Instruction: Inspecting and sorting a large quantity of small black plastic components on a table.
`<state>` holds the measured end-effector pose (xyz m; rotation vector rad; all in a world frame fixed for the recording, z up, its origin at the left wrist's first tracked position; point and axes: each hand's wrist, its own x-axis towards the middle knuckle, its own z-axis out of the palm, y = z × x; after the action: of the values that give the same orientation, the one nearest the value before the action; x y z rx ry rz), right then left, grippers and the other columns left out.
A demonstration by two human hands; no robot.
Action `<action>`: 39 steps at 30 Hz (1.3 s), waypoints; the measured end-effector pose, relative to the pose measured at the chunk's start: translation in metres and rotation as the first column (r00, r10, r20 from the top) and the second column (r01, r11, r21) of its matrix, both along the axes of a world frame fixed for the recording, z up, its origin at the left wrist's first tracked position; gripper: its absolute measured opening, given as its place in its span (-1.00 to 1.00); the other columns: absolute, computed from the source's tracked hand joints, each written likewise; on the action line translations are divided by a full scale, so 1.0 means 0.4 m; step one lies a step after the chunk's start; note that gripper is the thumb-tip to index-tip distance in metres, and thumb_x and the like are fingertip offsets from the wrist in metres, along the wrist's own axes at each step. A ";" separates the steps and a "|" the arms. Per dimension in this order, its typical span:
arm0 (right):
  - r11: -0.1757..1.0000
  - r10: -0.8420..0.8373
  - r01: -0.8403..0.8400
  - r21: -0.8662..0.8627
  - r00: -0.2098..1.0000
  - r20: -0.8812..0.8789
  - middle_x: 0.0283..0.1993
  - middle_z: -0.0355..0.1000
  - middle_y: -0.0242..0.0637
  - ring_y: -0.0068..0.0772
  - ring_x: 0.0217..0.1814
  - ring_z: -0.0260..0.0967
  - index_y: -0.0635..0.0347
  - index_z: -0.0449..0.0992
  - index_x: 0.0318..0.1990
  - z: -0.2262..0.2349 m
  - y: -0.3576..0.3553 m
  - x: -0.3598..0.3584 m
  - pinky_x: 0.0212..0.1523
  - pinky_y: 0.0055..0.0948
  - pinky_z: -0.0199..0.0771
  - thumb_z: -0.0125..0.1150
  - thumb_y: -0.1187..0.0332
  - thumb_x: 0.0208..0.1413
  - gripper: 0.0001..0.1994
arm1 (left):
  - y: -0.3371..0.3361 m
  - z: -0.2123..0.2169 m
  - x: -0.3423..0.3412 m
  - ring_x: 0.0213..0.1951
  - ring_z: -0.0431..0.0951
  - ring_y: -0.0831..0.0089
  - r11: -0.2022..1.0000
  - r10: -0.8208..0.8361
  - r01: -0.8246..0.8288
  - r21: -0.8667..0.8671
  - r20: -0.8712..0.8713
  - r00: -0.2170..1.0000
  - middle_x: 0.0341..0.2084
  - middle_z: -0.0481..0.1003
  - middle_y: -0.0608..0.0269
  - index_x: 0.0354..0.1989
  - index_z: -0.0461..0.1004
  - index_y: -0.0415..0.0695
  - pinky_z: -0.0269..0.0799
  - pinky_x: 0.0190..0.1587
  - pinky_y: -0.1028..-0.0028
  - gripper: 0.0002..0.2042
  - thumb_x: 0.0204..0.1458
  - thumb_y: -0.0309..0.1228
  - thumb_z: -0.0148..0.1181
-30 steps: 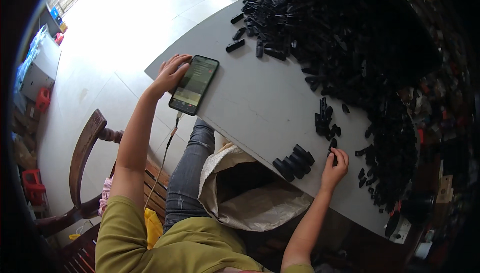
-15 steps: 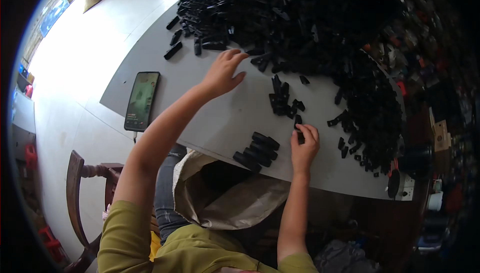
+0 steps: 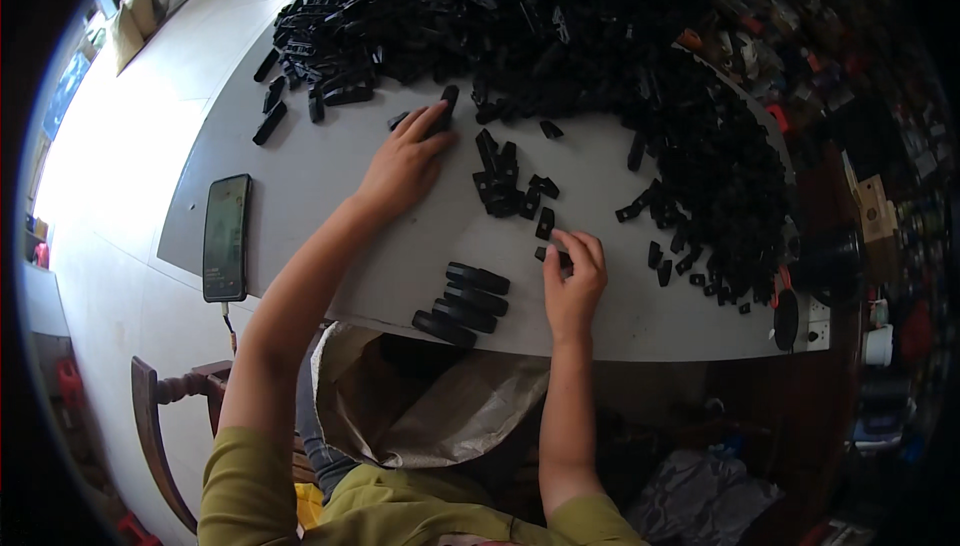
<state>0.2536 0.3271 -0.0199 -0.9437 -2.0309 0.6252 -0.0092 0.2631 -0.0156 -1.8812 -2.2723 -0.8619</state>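
My left hand [image 3: 402, 164] is at the near edge of the big heap of black plastic parts [image 3: 440, 31]. Its fingers are closed on a long black plastic piece [image 3: 448, 106], partly hidden by them. Nearer to me, my right hand [image 3: 577, 281] pinches a small black plastic piece [image 3: 556, 256] between thumb and fingers. Just beyond its fingertips lies another small black block [image 3: 545, 223]. A loose cluster of black pieces [image 3: 497, 181] sits between the two hands. Several long, rounded black pieces [image 3: 470, 303] lie side by side near the table's front edge.
The heap spreads down the right side of the grey table [image 3: 330, 206]. A phone [image 3: 227, 236] with a cable lies at the left edge. Below the front edge an open woven sack [image 3: 350, 421] hangs over my lap. A wooden chair [image 3: 150, 421] stands at left.
My left hand, open before, has closed on a long black piece by the heap. My right hand stays low with a small piece. The whole view has shifted, moving the table leftward.
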 end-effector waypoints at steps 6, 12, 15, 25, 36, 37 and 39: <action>1.000 0.007 -0.008 0.027 1.000 0.016 -0.17 0.37 -0.27 -0.32 -0.19 0.39 0.23 0.55 -0.19 0.006 -0.007 0.005 -0.24 -0.40 0.44 0.24 0.53 -0.07 -0.77 | -0.158 0.043 0.042 0.30 0.09 0.05 0.987 -0.145 0.147 -0.062 0.039 0.989 0.28 0.11 0.03 0.13 0.36 -0.05 0.09 0.29 0.18 -0.51 -0.08 -0.57 0.10; 0.995 0.063 -0.070 0.073 0.994 0.091 -0.14 0.36 -0.21 -0.13 -0.12 0.39 0.21 0.52 -0.15 0.012 -0.030 -0.011 -0.09 -0.31 0.41 0.28 0.52 -0.11 -0.71 | -0.200 0.064 0.058 0.20 0.22 0.08 0.990 -0.135 0.120 0.078 0.227 0.965 0.19 0.21 0.04 0.20 0.26 -0.06 0.17 0.23 0.22 -0.42 -0.10 -0.51 0.20; 0.987 0.132 -0.143 0.076 0.983 0.128 -0.15 0.36 -0.20 -0.12 -0.13 0.39 0.22 0.52 -0.15 0.004 -0.038 -0.018 -0.11 -0.31 0.41 0.26 0.53 -0.09 -0.72 | -0.207 0.040 0.049 0.09 0.32 0.11 0.991 -0.061 0.025 0.132 0.281 0.958 0.05 0.32 0.06 0.11 0.32 -0.10 0.23 0.16 0.25 -0.48 -0.12 -0.50 0.24; 0.882 0.456 -0.470 0.032 0.870 0.188 -0.22 0.32 -0.18 -0.14 -0.24 0.40 0.26 0.50 -0.17 0.020 -0.123 -0.067 -0.25 -0.31 0.43 0.20 0.62 -0.08 -0.75 | -0.195 0.009 0.047 -0.19 0.43 0.18 0.980 0.023 -0.119 0.160 0.501 0.865 -0.32 0.42 0.11 -0.23 0.37 -0.20 0.35 -0.08 0.34 -0.70 -0.18 -0.54 0.29; 0.920 0.383 -0.390 -0.027 0.884 0.270 -0.12 0.28 -0.14 -0.16 -0.23 0.40 0.22 0.49 -0.15 0.059 -0.129 -0.025 -0.23 -0.30 0.40 0.18 0.62 -0.08 -0.72 | -0.213 0.042 0.130 -0.20 0.52 0.48 0.960 -0.238 0.046 0.277 0.714 0.659 -0.26 0.44 0.27 -0.04 0.34 -0.21 0.45 -0.13 0.49 -0.59 -0.13 -0.68 0.21; 0.892 0.448 -0.446 -0.072 0.852 0.272 -0.11 0.27 -0.16 -0.15 -0.24 0.41 0.22 0.48 -0.12 0.065 -0.122 -0.020 -0.24 -0.29 0.42 0.15 0.63 -0.06 -0.71 | -0.215 0.040 0.136 -0.13 0.53 0.45 0.961 -0.271 0.103 0.256 0.808 0.523 -0.27 0.46 0.25 -0.12 0.40 -0.25 0.45 -0.05 0.48 -0.67 -0.13 -0.70 0.18; 0.868 0.495 -0.481 -0.119 0.822 0.282 -0.10 0.26 -0.17 -0.14 -0.25 0.42 0.22 0.48 -0.09 0.073 -0.111 -0.008 -0.25 -0.27 0.43 0.12 0.63 -0.04 -0.69 | -0.225 0.031 0.141 -0.14 0.53 0.45 0.972 -0.236 0.118 0.205 0.803 0.547 -0.28 0.47 0.23 -0.16 0.42 -0.26 0.46 -0.06 0.48 -0.70 -0.12 -0.71 0.17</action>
<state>0.2504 0.2828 0.0094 -0.5549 -2.5814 0.8374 0.0470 0.1729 -0.0034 -1.8875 -2.3059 -2.2892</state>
